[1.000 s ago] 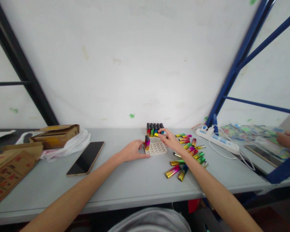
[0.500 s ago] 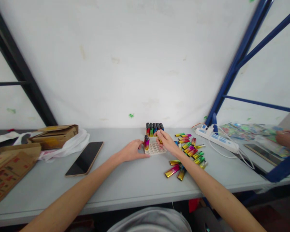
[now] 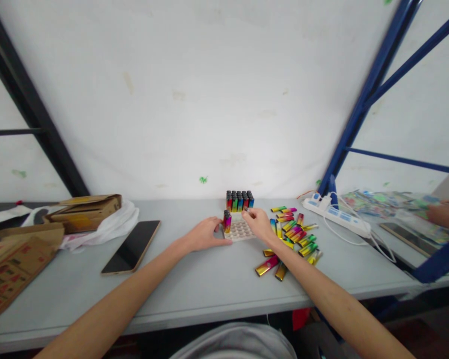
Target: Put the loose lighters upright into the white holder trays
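A white tray with rows of round holes [image 3: 241, 230] lies on the table before me. My left hand [image 3: 206, 234] grips its left corner, thumb along the near edge and fingers at the side. Beside those fingers, a couple of shiny pink-and-gold lighters [image 3: 227, 223] stand upright in the tray's left end. My right hand [image 3: 258, 224] is pinched over the tray's far right part, closed on a lighter [image 3: 246, 211]; only a small dark end shows, the rest hidden by the fingers. Loose coloured lighters [image 3: 295, 233] lie scattered right of the tray, partly under my right forearm.
Behind the tray stands a block of upright lighters with black tops [image 3: 240, 200]. A phone [image 3: 132, 247] and cardboard boxes [image 3: 86, 212] with a white plastic bag [image 3: 115, 222] are left. A power strip [image 3: 336, 215] with cables lies right; beyond the blue frame shows another person's hand [image 3: 447, 215].
My right hand has moved slightly right and turned with the lighter, now covering most of it. My left hand and the tray have stayed put.
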{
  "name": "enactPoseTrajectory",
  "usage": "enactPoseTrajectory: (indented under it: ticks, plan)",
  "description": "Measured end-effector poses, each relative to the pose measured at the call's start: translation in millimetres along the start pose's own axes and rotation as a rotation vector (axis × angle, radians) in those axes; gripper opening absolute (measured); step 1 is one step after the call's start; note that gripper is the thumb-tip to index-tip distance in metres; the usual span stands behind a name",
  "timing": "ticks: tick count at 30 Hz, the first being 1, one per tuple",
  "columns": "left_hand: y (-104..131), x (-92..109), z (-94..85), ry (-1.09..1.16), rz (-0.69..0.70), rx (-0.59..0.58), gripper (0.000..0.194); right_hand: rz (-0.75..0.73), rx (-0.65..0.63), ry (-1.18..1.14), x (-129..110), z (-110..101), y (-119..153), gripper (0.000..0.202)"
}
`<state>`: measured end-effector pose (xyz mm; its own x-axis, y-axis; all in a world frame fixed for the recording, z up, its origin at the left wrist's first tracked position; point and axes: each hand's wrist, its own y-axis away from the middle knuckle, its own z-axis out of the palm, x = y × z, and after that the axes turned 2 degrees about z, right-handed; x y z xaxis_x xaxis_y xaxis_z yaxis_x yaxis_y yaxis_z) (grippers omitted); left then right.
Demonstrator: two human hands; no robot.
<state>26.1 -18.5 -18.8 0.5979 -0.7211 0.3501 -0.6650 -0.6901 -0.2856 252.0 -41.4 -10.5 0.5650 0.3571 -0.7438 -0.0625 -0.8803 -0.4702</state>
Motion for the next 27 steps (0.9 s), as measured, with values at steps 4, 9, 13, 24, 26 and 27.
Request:
enactPoseTrajectory:
  ticks: [4, 9, 13, 24, 26, 27]
  plan:
    - [0.1, -0.4, -0.1, 0.0, 0.001, 0.002, 0.061, -0.043, -0.015, 0.007, -2.7, 0.9, 1.2, 0.042]
    - [-0.8, 0.6, 0.4, -0.016, -0.007, -0.002, 0.062, -0.084, -0.044, 0.012, -5.9, -0.5, 2.9, 0.049]
    - [-0.7, 2.1, 0.0, -0.01, -0.008, 0.0, 0.06, -0.065, -0.055, 0.03, -4.8, 0.3, 3.1, 0.045]
    - [-0.8, 2.5, 0.0, 0.002, -0.003, 0.01, 0.058, -0.158, -0.148, 0.055, -8.3, -4.9, 2.9, 0.037]
    - [-1.0, 1.6, 1.0, 0.002, 0.0, 0.017, 0.057, -0.224, -0.201, 0.082, -9.3, -5.5, 3.2, 0.033]
    - [-1.1, 1.3, 1.3, -0.001, 0.002, 0.019, 0.058, -0.263, -0.215, 0.101, -9.5, -5.9, 3.2, 0.032]
